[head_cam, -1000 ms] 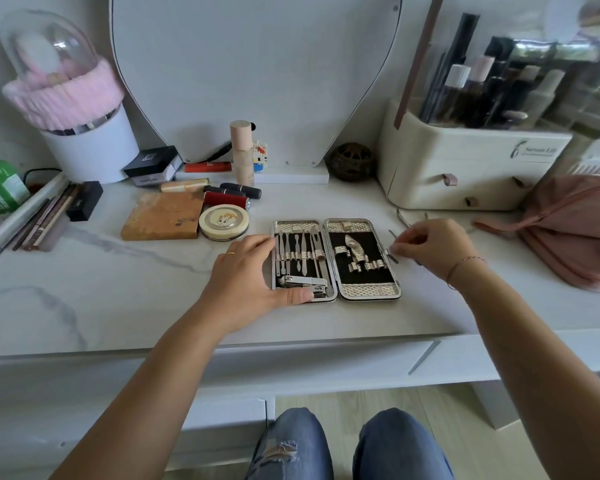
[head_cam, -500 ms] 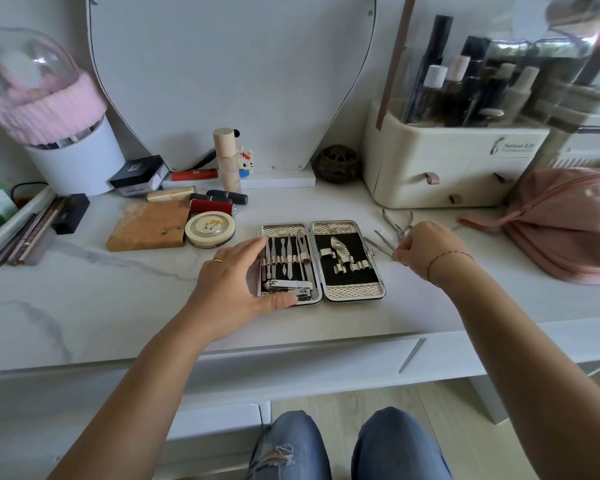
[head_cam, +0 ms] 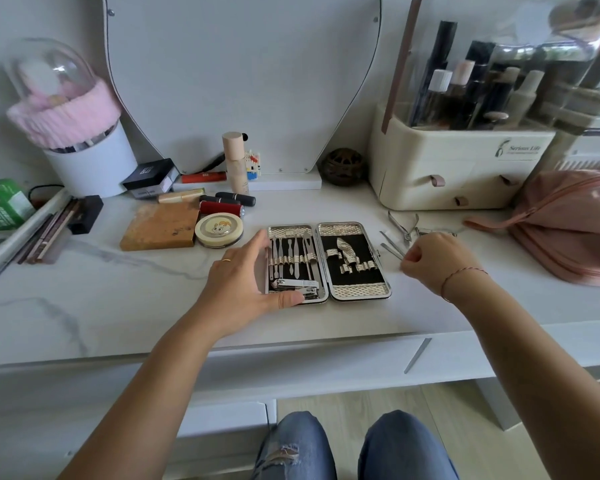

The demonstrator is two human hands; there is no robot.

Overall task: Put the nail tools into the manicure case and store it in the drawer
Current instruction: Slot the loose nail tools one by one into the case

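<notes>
The manicure case (head_cam: 358, 293) lies open flat on the marble desk. Its left half holds several metal tools and a nail clipper (head_cam: 297, 285); the right half's straps hold one tool. My left hand (head_cam: 243, 282) rests at the case's left edge, fingers straight and thumb against the front rim. To the right of the case my right hand (head_cam: 437, 261) is curled, pinching the end of a thin metal tool (head_cam: 391, 243). A cuticle nipper (head_cam: 404, 228) lies loose just beyond it. The drawer front with its slim handle (head_cam: 418, 355) sits below the desk edge, closed.
A pink pouch (head_cam: 568, 226) lies at the right, with a cream cosmetics organizer (head_cam: 447, 168) behind the loose tools. Left of the case are a round compact (head_cam: 219, 230), a brown palette (head_cam: 160, 226) and lipsticks. A mirror (head_cam: 243, 81) stands at the back.
My right hand has drawn back slightly from the case's right edge and curled tighter over the loose tools. My left hand has stayed at the case's left side.
</notes>
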